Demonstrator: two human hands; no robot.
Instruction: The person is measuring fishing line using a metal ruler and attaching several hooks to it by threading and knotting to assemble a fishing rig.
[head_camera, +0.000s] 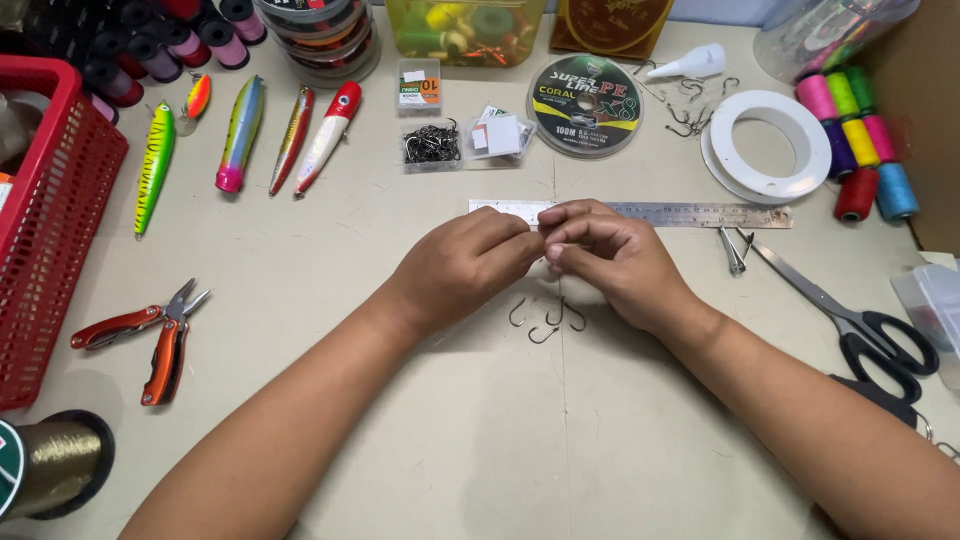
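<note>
Both hands meet at the middle of the counter (300, 470), fingertips pinched together against each other. The left hand (465, 262) has its grip closed, thumb and forefinger pressed tight, and the right hand (610, 255) has its grip closed the same way; whatever they pinch between them is too small to make out. Directly below the knuckles, loose fish hooks (548, 318) lie on the counter, just beside one another and apart from the hands. Behind the fingers runs a steel ruler (700, 214), partly covered by them. To the right of the right hand sit small nippers (734, 251) and then black-handled scissors (850, 320). Farther back lie a disc-shaped line spool (585, 105), a small bag of hooks (432, 146) and a white ring spool (770, 145). Well to the left are orange-handled pliers (150, 335), a row of painted fishing lures (240, 135) and a red basket (50, 220).
</note>
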